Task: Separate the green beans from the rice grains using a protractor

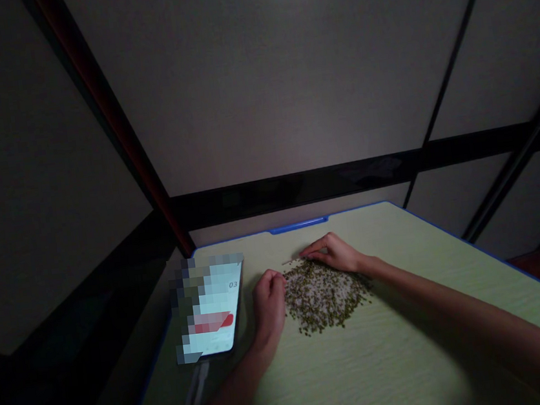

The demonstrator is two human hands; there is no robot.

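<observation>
A loose pile of small dark-green beans mixed with pale, rice-like grains (326, 293) is spread on the light wood-patterned tabletop (319, 379). At the pile's left edge rests my left hand (269, 303), its fingers curled closed; whatever they may hold is hidden. My right hand (334, 253) reaches over the far edge of the pile, thumb and fingers pinched together. From its fingertips a thin, pale stick-like thing (289, 263) points left, just beyond the grains. Its exact kind is too small to tell.
A lit phone or tablet (220, 322), partly pixelated, leans at the table's left side. A pale strip (196, 389) lies below it. The table has a blue edge with a blue handle-like piece (299, 226) at the back. Cabinet panels (275, 78) stand close behind.
</observation>
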